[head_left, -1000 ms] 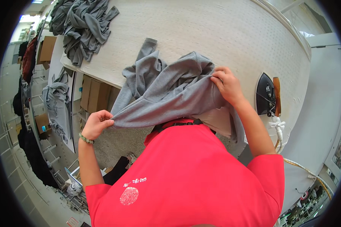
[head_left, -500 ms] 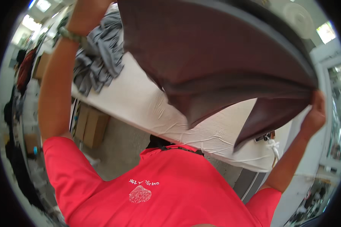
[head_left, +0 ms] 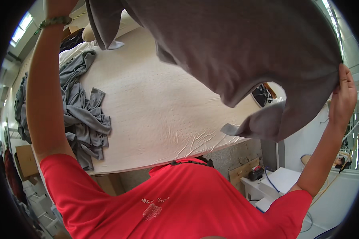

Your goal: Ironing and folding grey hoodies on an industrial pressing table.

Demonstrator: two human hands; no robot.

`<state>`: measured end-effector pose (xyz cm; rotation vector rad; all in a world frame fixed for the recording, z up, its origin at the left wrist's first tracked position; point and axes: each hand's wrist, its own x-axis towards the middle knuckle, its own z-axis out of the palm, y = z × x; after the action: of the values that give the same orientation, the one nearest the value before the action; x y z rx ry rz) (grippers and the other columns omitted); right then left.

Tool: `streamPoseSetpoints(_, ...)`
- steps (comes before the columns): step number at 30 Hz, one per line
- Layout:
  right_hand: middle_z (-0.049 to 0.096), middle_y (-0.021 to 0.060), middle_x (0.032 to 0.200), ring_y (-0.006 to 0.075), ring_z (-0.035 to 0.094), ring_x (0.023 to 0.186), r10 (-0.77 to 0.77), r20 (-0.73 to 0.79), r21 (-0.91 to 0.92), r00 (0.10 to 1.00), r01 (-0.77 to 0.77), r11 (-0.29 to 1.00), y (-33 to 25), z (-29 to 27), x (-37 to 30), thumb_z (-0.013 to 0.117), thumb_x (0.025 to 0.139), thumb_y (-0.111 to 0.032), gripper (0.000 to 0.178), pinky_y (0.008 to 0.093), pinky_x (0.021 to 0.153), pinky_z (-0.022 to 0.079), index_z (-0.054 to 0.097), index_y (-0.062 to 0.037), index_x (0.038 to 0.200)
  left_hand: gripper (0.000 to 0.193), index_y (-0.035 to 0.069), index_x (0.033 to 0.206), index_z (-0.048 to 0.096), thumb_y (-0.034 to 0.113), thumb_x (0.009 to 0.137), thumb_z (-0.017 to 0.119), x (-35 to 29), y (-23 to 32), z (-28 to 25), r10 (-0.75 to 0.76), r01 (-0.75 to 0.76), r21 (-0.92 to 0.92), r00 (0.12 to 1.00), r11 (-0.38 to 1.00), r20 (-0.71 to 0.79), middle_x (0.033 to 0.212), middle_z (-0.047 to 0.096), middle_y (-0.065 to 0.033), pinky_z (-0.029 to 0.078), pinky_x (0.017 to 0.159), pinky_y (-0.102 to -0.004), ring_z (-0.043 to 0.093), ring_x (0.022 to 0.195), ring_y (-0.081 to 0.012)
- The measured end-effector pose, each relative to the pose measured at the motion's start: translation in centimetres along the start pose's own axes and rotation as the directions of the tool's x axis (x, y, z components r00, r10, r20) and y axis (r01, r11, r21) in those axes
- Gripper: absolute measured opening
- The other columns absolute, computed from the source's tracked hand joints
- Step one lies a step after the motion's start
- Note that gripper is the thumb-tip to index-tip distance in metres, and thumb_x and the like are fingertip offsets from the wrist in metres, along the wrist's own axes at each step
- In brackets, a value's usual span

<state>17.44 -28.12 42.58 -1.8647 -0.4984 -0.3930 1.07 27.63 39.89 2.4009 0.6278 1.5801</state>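
Note:
A dark grey knit garment (head_left: pixel 243 44) hangs spread in the air above a padded white table (head_left: pixel 135 95). My right hand (head_left: pixel 344 91) is closed on its right edge, fingers pinching the cloth. At the upper left my raised left hand (head_left: pixel 60 5) is mostly cut off by the picture's edge, so its fingers are hidden; the garment's left part hangs beside it. A narrow, sleeve-like end (head_left: pixel 247 125) dangles low near the table's front right. Behind the cloth, an iron (head_left: pixel 262 95) shows in part.
A heap of grey garments (head_left: pixel 81 113) lies on the table's left end, partly behind my left arm. Cardboard boxes (head_left: pixel 26 160) stand at the far left. At the lower right are a white machine or cabinet (head_left: pixel 281 180) and a blue hose (head_left: pixel 269 179).
The view has swung, bringing more of the table and the iron into sight. The raised cloth has shifted and its lower end has swung; my right hand still grips its right edge.

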Motion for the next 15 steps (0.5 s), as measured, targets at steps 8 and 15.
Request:
streamPoseSetpoints(8, 0.073, 0.0128, 0.123, 0.0181, 0.069, 0.112, -0.031, -0.12, -0.072, 0.992, 0.023, 0.997, -5.2, 4.1, -12.2, 0.061, 0.11, -0.026, 0.041, 0.0304, 0.105, 0.048, 0.064, 0.0062, 0.134, 0.019, -0.002, 0.107, 0.072, 0.013, 0.102, 0.062, 1.3, -2.9, 10.2, -0.25, 0.288, -0.676, 0.955, 0.678, 0.157, 0.081, 0.073, -0.0085, 0.059, 0.061, -0.0291, 0.069, 0.065, -0.0161)
streamPoseSetpoints(15, 0.072, 0.0096, 0.126, 0.016, 0.064, 0.12, 0.278, -0.24, -0.15, 0.93, -0.319, 0.936, 5.4, 1.4, -14.1, 0.058, 0.111, -0.024, 0.039, 0.0307, 0.107, 0.047, 0.065, 0.0063, 0.135, 0.018, -0.006, 0.107, 0.07, 0.006, 0.103, 0.059, -2.8, -1.2, 26.9, 0.136, 0.443, -0.576, 0.7, 0.687, 0.701, 0.081, 0.073, -0.012, 0.061, 0.064, -0.0338, 0.072, 0.069, -0.0206)
